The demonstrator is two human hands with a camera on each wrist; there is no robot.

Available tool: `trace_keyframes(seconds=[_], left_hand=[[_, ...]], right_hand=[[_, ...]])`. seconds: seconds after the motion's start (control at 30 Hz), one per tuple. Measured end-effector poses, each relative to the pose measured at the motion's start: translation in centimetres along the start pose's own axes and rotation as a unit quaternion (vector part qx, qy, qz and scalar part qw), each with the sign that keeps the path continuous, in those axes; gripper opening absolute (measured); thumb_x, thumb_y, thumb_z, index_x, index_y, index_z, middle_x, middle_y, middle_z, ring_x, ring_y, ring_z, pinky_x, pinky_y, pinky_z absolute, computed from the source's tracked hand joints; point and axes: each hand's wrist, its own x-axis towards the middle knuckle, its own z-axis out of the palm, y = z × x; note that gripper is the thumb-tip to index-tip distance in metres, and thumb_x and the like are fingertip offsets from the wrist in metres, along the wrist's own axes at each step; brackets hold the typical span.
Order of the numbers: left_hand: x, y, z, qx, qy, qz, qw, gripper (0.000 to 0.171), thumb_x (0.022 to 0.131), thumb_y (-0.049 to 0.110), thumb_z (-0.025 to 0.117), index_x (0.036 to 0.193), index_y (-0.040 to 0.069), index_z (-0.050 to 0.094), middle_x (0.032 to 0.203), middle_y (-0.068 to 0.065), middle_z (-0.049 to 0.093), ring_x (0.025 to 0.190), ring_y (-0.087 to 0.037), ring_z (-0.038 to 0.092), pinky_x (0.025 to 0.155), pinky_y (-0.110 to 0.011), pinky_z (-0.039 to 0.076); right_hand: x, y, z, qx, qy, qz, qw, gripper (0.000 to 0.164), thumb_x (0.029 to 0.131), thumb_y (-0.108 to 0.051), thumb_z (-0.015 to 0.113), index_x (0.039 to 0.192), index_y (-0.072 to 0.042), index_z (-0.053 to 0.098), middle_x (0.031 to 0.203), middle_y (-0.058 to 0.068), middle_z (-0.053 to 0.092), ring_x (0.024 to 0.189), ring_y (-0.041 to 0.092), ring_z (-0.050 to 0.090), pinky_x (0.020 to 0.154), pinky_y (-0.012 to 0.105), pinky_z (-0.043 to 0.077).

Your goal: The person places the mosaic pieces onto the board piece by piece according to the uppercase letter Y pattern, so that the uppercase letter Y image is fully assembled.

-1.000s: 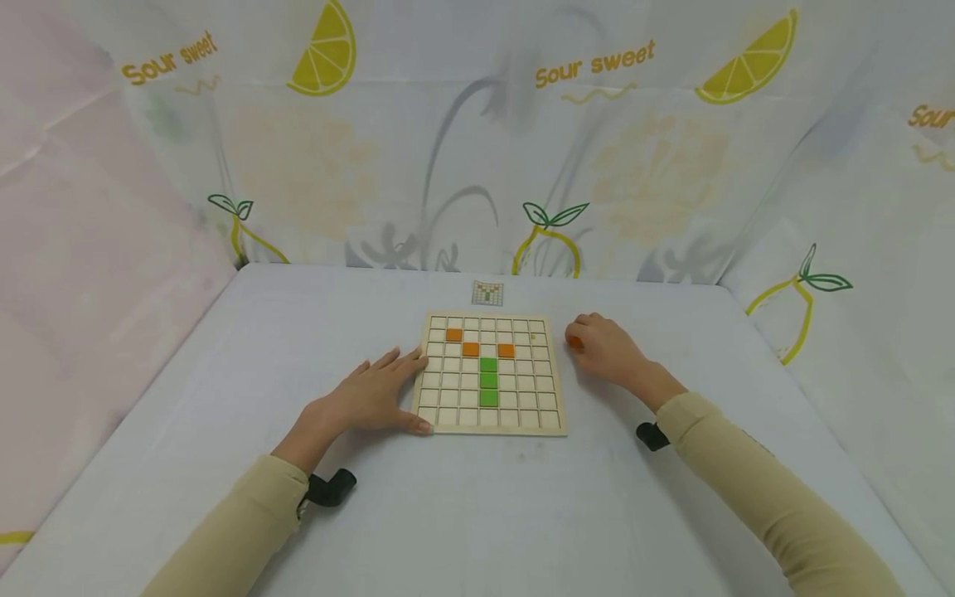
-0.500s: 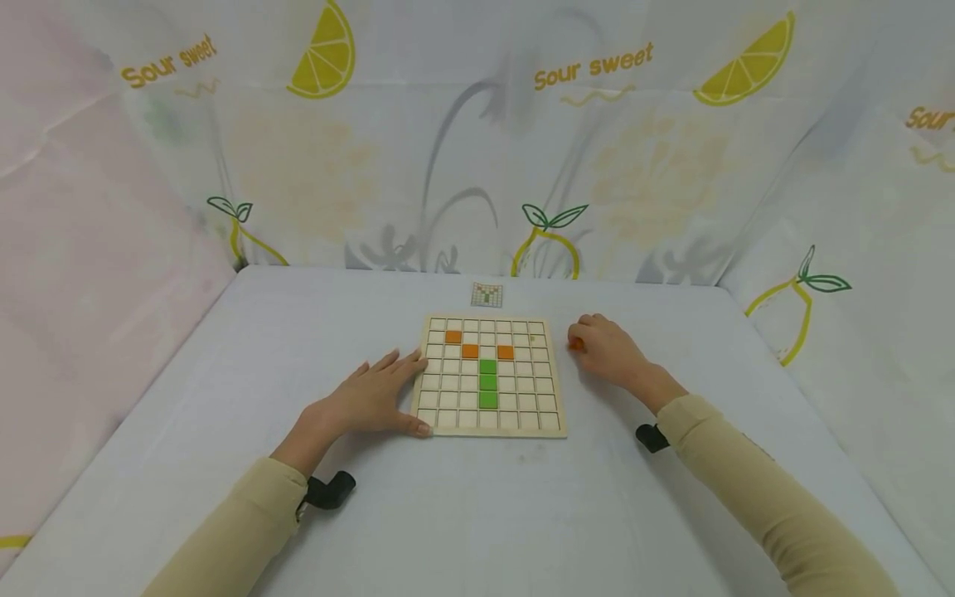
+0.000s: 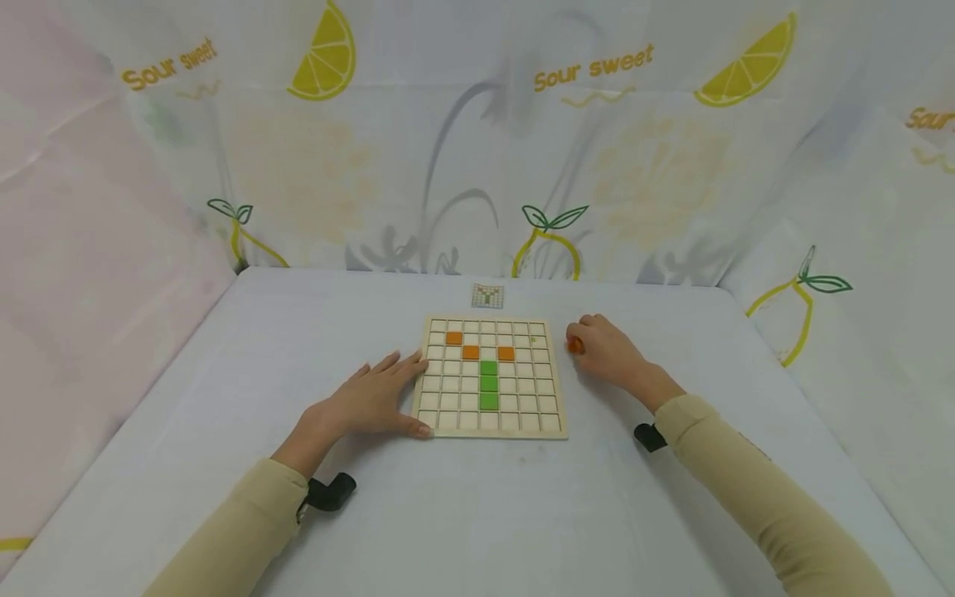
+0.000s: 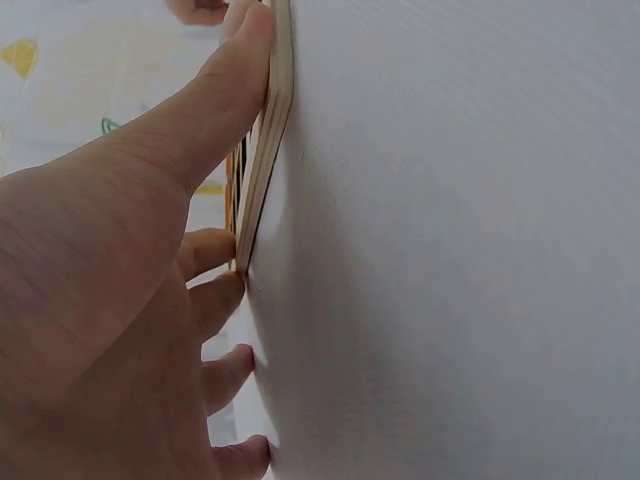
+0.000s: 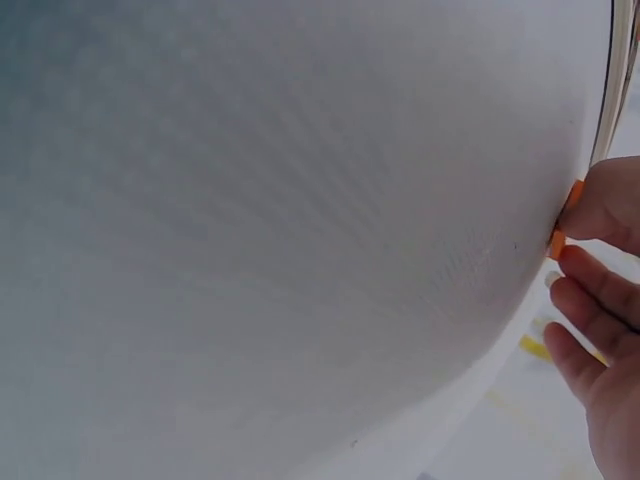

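A square wooden grid board (image 3: 525, 432) lies on the table. Three orange tiles (image 3: 454, 338) sit in its upper cells, and three green tiles (image 3: 488, 384) form a column below them. My left hand (image 3: 370, 400) rests at the board's left side, fingers spread, with its thumb (image 4: 225, 95) on the near left corner. To the right of the board, my right hand (image 3: 606, 352) pinches an orange tile (image 3: 575, 345) down at the table surface. Two orange pieces (image 5: 557, 244) show by its thumb and fingertip in the right wrist view; the fingers partly hide them.
A small card (image 3: 487, 296) with a printed coloured grid pattern lies behind the board. White cloth covers the table (image 3: 477, 514). A patterned fabric backdrop (image 3: 477, 149) encloses the back and sides.
Both hands and the board stay nearly in place. The right fingers have shifted slightly, and a bit more of the orange tile shows between them.
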Motion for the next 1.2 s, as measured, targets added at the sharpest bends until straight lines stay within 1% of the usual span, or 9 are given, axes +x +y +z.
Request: trace_keyframes(seconds=[0.3, 0.47, 0.73, 0.93, 1.2], left_hand=[[-0.1, -0.2, 0.1, 0.001, 0.006, 0.004, 1.0, 0.112, 0.07, 0.069, 0.077, 0.158, 0.018, 0.029, 0.168, -0.002, 0.018, 0.155, -0.037, 0.013, 0.12, -0.068, 0.014], [0.0, -0.2, 0.2, 0.006, 0.009, 0.009, 0.9999, 0.112, 0.07, 0.07, 0.076, 0.158, 0.018, 0.029, 0.167, -0.002, 0.02, 0.155, -0.036, 0.014, 0.119, -0.068, 0.015], [0.0, -0.1, 0.1, 0.005, 0.007, 0.009, 0.9999, 0.113, 0.07, 0.069, 0.077, 0.157, 0.017, 0.029, 0.167, -0.004, 0.02, 0.155, -0.037, 0.014, 0.119, -0.069, 0.016], [-0.1, -0.1, 0.0, 0.007, 0.007, 0.008, 0.9999, 0.112, 0.071, 0.068, 0.077, 0.158, 0.017, 0.029, 0.168, -0.003, 0.02, 0.155, -0.037, 0.014, 0.119, -0.069, 0.015], [-0.1, -0.1, 0.1, 0.007, 0.006, 0.011, 0.9999, 0.112, 0.071, 0.068, 0.076, 0.158, 0.017, 0.028, 0.168, -0.003, 0.019, 0.155, -0.037, 0.014, 0.119, -0.069, 0.015]], right_hand=[[0.1, -0.5, -0.2, 0.007, 0.026, -0.022, 0.999, 0.012, 0.084, 0.002, 0.067, 0.093, -0.006, 0.067, 0.089, 0.009, 0.06, 0.086, 0.027, 0.051, 0.078, 0.038, 0.047], [0.1, -0.6, -0.1, 0.007, 0.037, -0.035, 0.999, 0.012, 0.082, 0.003, 0.068, 0.091, -0.006, 0.067, 0.087, 0.009, 0.059, 0.082, 0.025, 0.051, 0.075, 0.037, 0.046], [0.6, -0.6, -0.1, 0.01, 0.024, -0.03, 0.999, 0.013, 0.081, 0.001, 0.066, 0.091, -0.007, 0.068, 0.088, 0.007, 0.058, 0.082, 0.024, 0.048, 0.074, 0.034, 0.043], [0.9, -0.9, -0.1, 0.018, 0.026, -0.035, 0.999, 0.014, 0.08, 0.001, 0.063, 0.091, -0.007, 0.068, 0.088, 0.007, 0.058, 0.082, 0.024, 0.048, 0.074, 0.034, 0.041], [1.2, -1.0, 0.3, 0.023, 0.023, -0.036, 0.999, 0.014, 0.08, 0.0, 0.062, 0.089, -0.009, 0.069, 0.088, 0.006, 0.059, 0.082, 0.022, 0.047, 0.073, 0.032, 0.041]])
